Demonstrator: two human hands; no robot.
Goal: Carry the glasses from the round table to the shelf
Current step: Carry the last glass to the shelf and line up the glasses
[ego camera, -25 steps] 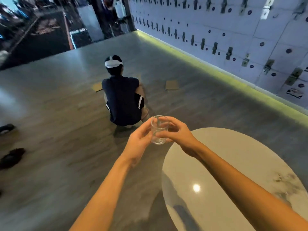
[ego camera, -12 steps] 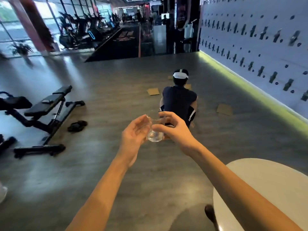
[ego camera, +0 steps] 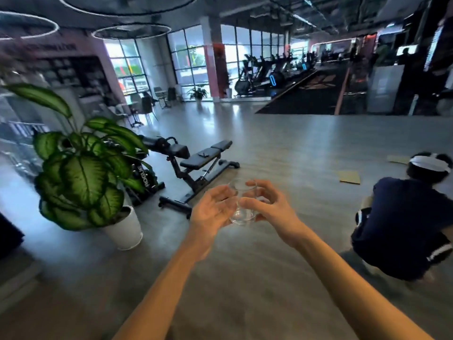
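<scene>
A small clear glass (ego camera: 242, 212) is held upright at chest height over the grey floor, in the middle of the view. My left hand (ego camera: 212, 212) cups its left side with the fingers spread along the wall. My right hand (ego camera: 269, 207) grips it from the right, thumb and fingers wrapped around the body. The round table is out of view. A dark shelf unit (ego camera: 71, 72) stands blurred against the far left wall.
A large potted plant (ego camera: 83, 173) in a white pot stands close on the left. A black weight bench (ego camera: 196, 163) lies just beyond the hands. A person (ego camera: 404, 224) crouches on the floor at the right. Cardboard sheets (ego camera: 350, 177) lie on the floor.
The view has swung left: the round table has left the frame, the crouching person has shifted to the right edge, and the plant and bench have come close. Both hands still hold the glass.
</scene>
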